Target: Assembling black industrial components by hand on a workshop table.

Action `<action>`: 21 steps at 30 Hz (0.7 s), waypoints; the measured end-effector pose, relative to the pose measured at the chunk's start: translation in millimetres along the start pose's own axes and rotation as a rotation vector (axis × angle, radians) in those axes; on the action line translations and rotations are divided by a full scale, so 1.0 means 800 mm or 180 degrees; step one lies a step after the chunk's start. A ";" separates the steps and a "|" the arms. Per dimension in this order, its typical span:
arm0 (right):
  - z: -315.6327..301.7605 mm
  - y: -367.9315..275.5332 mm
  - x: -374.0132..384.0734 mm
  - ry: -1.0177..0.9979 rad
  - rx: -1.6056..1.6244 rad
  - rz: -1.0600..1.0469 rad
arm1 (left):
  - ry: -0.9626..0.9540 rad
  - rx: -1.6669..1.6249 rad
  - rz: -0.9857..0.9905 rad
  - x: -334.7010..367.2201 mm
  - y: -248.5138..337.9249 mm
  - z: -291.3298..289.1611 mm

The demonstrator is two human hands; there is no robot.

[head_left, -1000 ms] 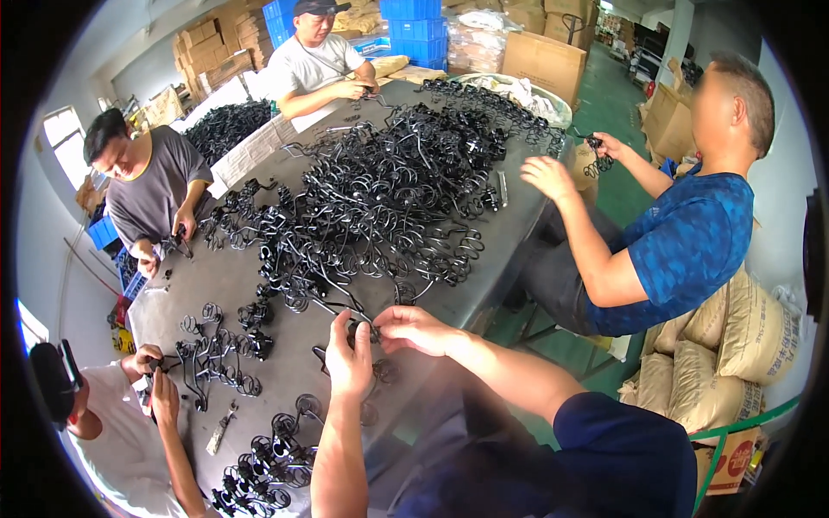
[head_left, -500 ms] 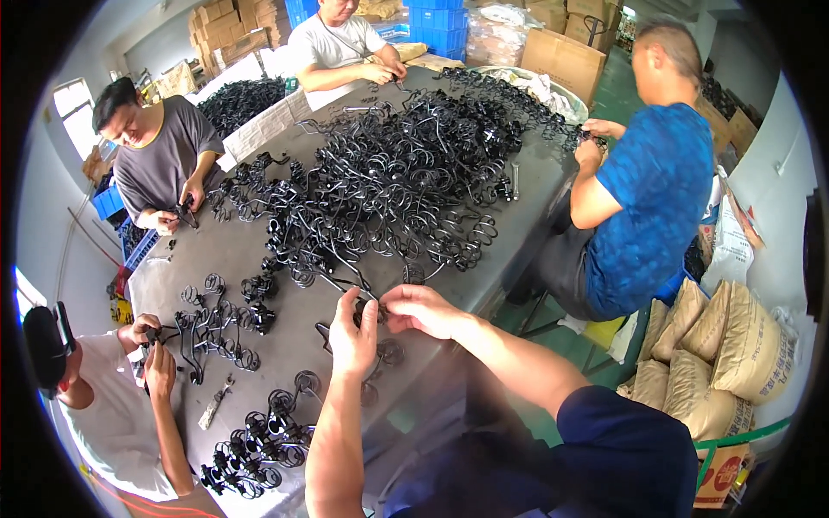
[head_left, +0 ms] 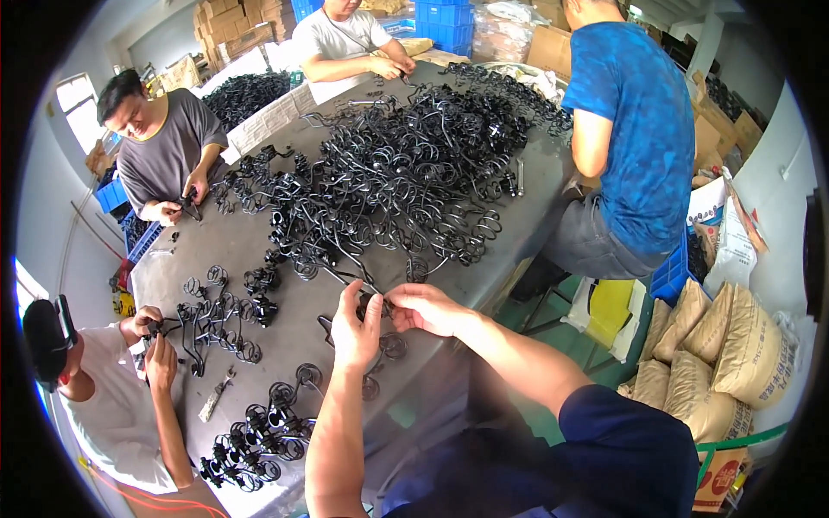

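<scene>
Both of my hands are over the near edge of the grey metal table. My left hand (head_left: 356, 332) is closed, thumb against fingers, around one side of a black coiled wire part (head_left: 393, 346). My right hand (head_left: 426, 309) pinches the same part from the other side. Its coils hang below my fingers, which hide most of its middle. Just beyond lies a big tangled pile of black coiled wire parts (head_left: 406, 173). Left of my left forearm rests a smaller cluster of such parts with black fittings (head_left: 259, 440), and another cluster (head_left: 220, 324) lies farther left.
Co-workers sit around the table (head_left: 484, 289): a grey-shirted person (head_left: 168, 142), two in white, and one in a blue shirt (head_left: 630, 129). A wrench (head_left: 520, 178) lies right of the pile. Stacked sacks (head_left: 721, 345) stand at right; blue crates (head_left: 445, 28) stand behind.
The blue-shirted person has shifted left and more upright, exposing the yellow-covered seat; their hands are now hidden. My hands stay nearly in place, still around the wire part.
</scene>
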State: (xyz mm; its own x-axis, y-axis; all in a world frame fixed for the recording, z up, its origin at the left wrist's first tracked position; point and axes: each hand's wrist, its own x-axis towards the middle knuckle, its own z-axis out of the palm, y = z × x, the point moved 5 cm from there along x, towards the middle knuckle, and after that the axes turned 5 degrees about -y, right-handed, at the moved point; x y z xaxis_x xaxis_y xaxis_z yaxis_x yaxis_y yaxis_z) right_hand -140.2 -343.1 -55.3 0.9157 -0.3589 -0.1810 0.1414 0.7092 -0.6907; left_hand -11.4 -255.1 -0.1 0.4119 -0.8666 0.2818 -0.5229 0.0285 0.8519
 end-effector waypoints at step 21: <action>0.005 0.011 0.002 0.0228 0.0036 -0.0303 | -0.0252 0.0277 -0.0107 -0.004 0.007 0.002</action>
State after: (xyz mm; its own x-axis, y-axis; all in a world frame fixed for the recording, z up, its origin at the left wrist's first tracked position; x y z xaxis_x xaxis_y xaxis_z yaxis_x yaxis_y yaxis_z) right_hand -135.8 -334.8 -59.0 0.8687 -0.4670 -0.1649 0.2309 0.6764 -0.6994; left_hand -17.1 -253.3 3.0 0.3719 -0.9030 0.2152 -0.5740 -0.0415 0.8178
